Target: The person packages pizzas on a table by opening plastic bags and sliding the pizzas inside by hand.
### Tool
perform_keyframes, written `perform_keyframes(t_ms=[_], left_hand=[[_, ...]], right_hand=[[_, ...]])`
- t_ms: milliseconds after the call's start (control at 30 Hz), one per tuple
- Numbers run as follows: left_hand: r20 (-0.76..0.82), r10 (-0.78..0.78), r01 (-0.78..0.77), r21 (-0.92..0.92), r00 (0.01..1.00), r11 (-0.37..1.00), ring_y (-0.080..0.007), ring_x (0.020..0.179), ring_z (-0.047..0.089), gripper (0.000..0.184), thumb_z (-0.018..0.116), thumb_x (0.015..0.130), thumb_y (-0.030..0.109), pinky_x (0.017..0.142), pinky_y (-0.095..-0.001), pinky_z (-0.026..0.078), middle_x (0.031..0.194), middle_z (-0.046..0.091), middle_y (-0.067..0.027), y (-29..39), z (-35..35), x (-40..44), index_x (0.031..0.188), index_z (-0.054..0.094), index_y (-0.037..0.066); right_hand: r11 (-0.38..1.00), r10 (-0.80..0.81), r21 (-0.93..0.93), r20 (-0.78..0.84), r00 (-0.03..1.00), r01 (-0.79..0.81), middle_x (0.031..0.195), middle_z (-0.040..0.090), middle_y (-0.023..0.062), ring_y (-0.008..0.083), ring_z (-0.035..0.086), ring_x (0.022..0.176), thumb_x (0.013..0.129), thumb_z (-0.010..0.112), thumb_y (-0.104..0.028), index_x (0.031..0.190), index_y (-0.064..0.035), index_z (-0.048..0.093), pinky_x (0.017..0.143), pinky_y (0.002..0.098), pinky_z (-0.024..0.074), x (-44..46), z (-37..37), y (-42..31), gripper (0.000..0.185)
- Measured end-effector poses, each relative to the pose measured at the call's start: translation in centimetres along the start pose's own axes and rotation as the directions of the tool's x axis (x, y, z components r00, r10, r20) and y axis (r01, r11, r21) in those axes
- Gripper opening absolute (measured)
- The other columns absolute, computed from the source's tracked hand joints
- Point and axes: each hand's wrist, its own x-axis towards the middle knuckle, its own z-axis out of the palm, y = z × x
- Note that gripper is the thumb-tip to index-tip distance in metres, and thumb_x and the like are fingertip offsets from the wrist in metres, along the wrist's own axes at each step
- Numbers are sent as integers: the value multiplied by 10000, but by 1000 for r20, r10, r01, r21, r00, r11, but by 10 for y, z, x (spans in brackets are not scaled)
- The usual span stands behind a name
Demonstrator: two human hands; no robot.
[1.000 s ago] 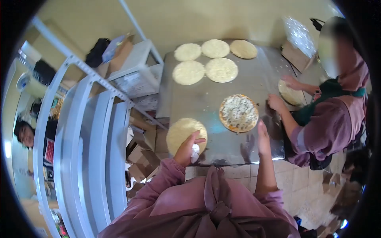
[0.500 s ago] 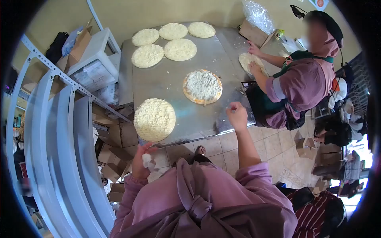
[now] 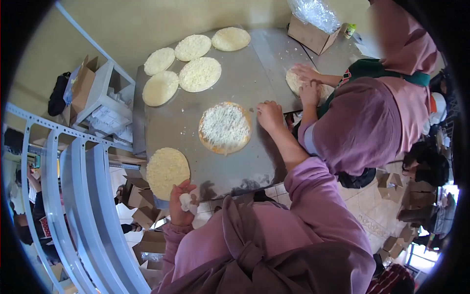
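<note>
In my left hand, curled fingers hold a crumpled white wad, whose material I cannot make out, just in front of the table edge. Right beside that hand lies a round pizza base covered with pale grated cheese. My right hand is closed over the table, its fingers bent together; what they hold, if anything, is hidden. To the left of it sits a pizza with an orange-brown rim and white crumbly topping, apart from the fingers.
Several cheese-covered bases lie at the back of the metal table. On the right, a co-worker presses a flat dough round. A cardboard box holds clear plastic. Metal shelving stands left.
My right hand has moved up and left over the table, nearer the co-worker. The left hand still holds the white wad. The view has shifted, and the co-worker leans closer.
</note>
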Motion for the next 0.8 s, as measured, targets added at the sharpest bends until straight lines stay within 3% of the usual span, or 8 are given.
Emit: perform_keyframes(t_ms=[100,200,300,500,633,733,767,800], left_hand=[[-66,63,-62,6,996,998,-121,599,523,423,348,924,417,520,-264,437,934,565,-80,-18,19,0,1101,496,62],[-179,80,-77,27,981,997,-121,598,518,427,349,923,421,516,-263,430,943,564,-76,-23,20,-16,1104,494,63],[-255,97,-109,-31,962,994,-119,569,475,445,348,917,442,496,-264,402,951,559,-79,-27,7,-34,1110,486,66],[-254,102,-132,-106,962,985,-122,537,435,452,347,913,451,479,-264,374,962,550,-83,-21,-9,-42,1118,481,71],[-208,87,-99,-50,974,994,-120,544,448,437,342,920,433,485,-272,390,961,550,-84,-3,-19,-34,1124,480,72],[-201,74,-75,1,977,997,-117,542,454,427,342,923,425,484,-274,396,958,550,-81,14,-25,-29,1123,485,76],[-160,76,-71,37,984,997,-116,542,455,424,343,923,418,486,-266,395,954,556,-76,20,-27,-27,1120,489,72],[-140,68,-63,39,988,997,-116,542,455,424,343,923,418,486,-266,395,954,556,-76,24,-28,-25,1120,489,72]], right_hand=[[991,136,-2,125,983,-137,874,584,100,273,520,912,727,550,-131,774,-94,650,774,409,392,10,16,-7,117],[975,221,6,125,967,-224,905,576,99,271,509,936,731,540,-118,779,-90,646,778,411,390,19,24,-8,120],[987,163,-22,234,958,-162,932,570,98,264,500,968,737,531,-106,812,-86,647,788,409,387,27,14,-10,141],[985,117,-163,405,907,-54,943,588,99,257,506,983,735,535,-93,864,-101,654,811,401,384,39,25,-10,176],[970,145,-239,399,906,-50,942,601,99,250,531,958,735,540,-87,855,-101,657,797,391,399,41,22,-13,168],[965,249,-177,369,895,-196,933,610,97,248,568,888,711,583,-98,861,-88,651,753,368,421,34,27,0,165],[921,291,138,380,878,-365,911,617,80,230,580,852,701,610,-115,872,-84,643,737,360,428,28,25,4,177],[757,322,437,396,860,-485,888,625,64,212,593,817,692,637,-132,883,-80,635,720,352,435,23,22,9,198]])
